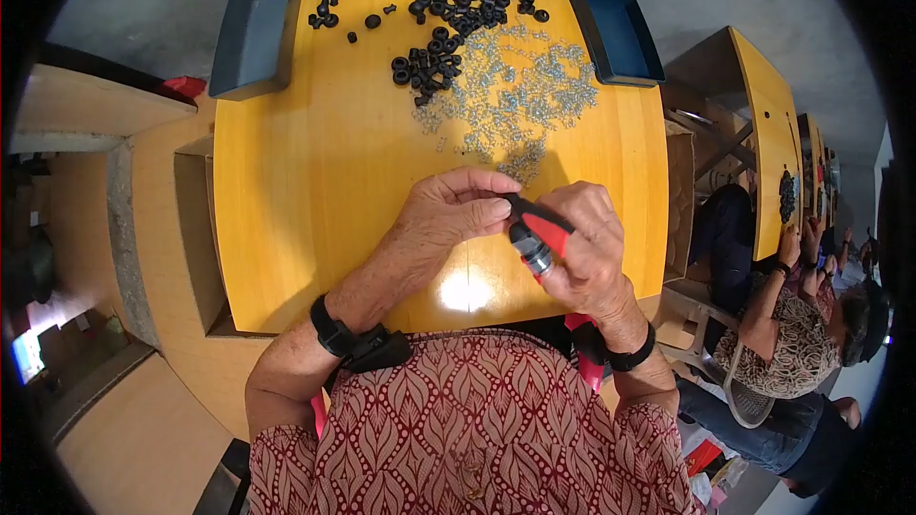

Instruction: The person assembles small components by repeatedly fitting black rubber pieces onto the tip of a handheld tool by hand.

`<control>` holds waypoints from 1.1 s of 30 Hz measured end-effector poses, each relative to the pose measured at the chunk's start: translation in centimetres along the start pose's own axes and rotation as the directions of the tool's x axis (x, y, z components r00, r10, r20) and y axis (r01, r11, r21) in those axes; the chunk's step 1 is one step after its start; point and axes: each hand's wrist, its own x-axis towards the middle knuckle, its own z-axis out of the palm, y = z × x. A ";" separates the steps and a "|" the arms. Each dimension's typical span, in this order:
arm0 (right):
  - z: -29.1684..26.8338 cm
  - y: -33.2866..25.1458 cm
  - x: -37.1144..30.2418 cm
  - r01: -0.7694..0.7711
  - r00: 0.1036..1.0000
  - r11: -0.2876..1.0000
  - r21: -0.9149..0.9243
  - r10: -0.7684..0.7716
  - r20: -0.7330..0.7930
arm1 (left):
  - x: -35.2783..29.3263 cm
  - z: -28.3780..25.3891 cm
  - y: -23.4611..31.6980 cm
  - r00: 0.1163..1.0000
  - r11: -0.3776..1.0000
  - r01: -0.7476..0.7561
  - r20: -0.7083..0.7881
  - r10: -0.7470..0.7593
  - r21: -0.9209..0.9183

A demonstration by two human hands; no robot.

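Note:
My right hand (586,246) is wrapped round a hand tool (546,225) with a red and black grip and a grey metal collar near my fingers. Its black end points up and left, toward my other hand. My left hand (441,213) is closed in a pinch at that end, thumb against fingers. Something dark shows at those fingertips, but whether it is a separate piece or the tool's tip I cannot tell. Just beyond both hands lies a wide scatter of small silvery metal pieces (520,86). Behind it spreads a heap of black ring-shaped and spool-shaped parts (472,0).
A grey tray (286,33) stands at the table's far left, a dark blue-grey tray (655,72) at the far right. The yellow wooden table (286,229) ends close to my body. To the right, other people sit at another table (771,124).

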 end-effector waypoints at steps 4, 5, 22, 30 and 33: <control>-0.1 -0.3 0.2 0.097 0.995 0.986 -0.137 -0.095 0.025 | -0.3 0.2 0.3 1.000 1.000 0.009 -0.006 -0.009 0.019; -0.2 -0.3 0.3 0.088 0.996 0.987 -0.135 -0.083 0.037 | -0.3 0.3 0.4 1.000 1.000 0.005 -0.002 -0.005 0.013; -1.1 -1.3 2.4 0.100 0.984 0.987 -0.127 -0.080 0.158 | -0.8 -0.5 1.8 0.999 0.986 -0.041 0.023 0.038 0.161; -2.7 1.3 6.9 0.022 0.993 0.989 -0.144 -0.004 0.119 | -1.0 -1.0 2.2 0.992 0.985 -0.121 -0.012 0.124 0.119; -2.1 3.5 9.0 -0.110 0.988 0.990 -0.089 0.119 0.101 | -0.9 -1.2 2.3 0.993 0.986 -0.116 -0.019 0.119 0.119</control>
